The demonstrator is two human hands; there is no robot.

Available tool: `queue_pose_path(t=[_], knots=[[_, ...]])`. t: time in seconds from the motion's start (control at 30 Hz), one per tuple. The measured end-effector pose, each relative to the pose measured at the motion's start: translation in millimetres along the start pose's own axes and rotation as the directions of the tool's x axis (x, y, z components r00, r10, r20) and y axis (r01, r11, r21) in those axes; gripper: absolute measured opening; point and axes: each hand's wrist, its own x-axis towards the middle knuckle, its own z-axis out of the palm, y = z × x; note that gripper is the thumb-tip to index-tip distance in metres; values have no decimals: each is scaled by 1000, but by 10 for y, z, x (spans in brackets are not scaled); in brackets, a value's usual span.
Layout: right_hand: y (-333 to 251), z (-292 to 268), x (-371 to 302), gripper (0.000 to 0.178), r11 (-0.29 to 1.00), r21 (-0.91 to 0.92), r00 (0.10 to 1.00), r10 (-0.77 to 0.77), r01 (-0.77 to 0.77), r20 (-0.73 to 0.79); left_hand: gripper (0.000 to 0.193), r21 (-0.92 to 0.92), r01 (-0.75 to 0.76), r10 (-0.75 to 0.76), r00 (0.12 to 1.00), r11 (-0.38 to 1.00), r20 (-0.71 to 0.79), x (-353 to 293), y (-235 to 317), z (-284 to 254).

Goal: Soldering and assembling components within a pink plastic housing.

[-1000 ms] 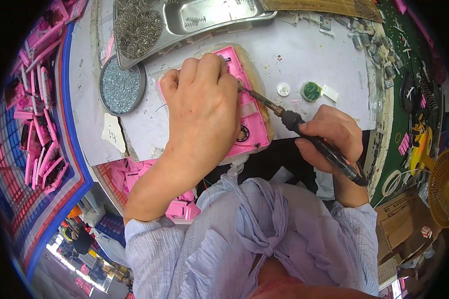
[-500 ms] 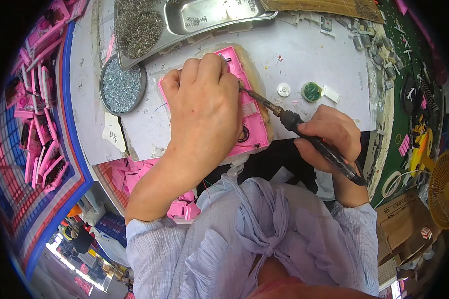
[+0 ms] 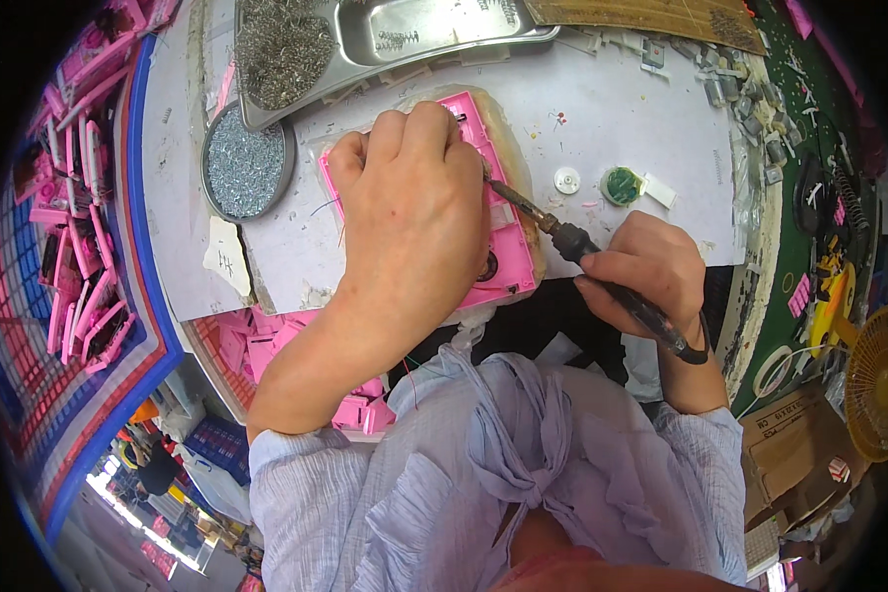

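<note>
A pink plastic housing (image 3: 508, 259) lies on a pale, rough-edged pad (image 3: 516, 148) at the middle of the table. Over it rests my left hand (image 3: 409, 202), its fingers curled down and closed; whatever they pinch is hidden underneath. A thin blue wire pokes out left of that hand. My right hand (image 3: 651, 271) grips a soldering iron (image 3: 602, 259) by its black handle. The metal tip points left and reaches the inside of the housing, close beside my left fingers. The exact spot it touches is too small to make out.
A metal tray (image 3: 419, 35) with a heap of small springs (image 3: 284, 54) stands at the back. Left is a round dish (image 3: 247, 163) of small metal pieces. A white disc (image 3: 566, 181) and a green-filled cap (image 3: 622, 185) lie right. Pink parts (image 3: 79, 247) fill a basket far left.
The view has shifted slightly. My right hand has drawn a little to the left, and the soldering iron's handle slants more steeply. My left hand stays on the housing.
</note>
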Motion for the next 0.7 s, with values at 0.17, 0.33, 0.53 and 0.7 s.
queue_pose_path(t=[0.17,0.33,0.53,0.7], knots=[[23,-27,-26,35,996,69,998,59,-56,-36,9,-21,-12,12,1000,1000,-18,3,7,20],[48,-26,-38,33,990,136,994,53,-40,-98,12,2,-12,12,1000,1000,-11,14,10,6],[52,-39,-18,31,991,134,994,40,-26,-106,15,10,-12,12,1000,1000,-8,7,4,-7],[49,-108,-34,32,992,126,991,45,-29,-123,15,6,4,-4,1000,1000,-8,5,17,-19]])
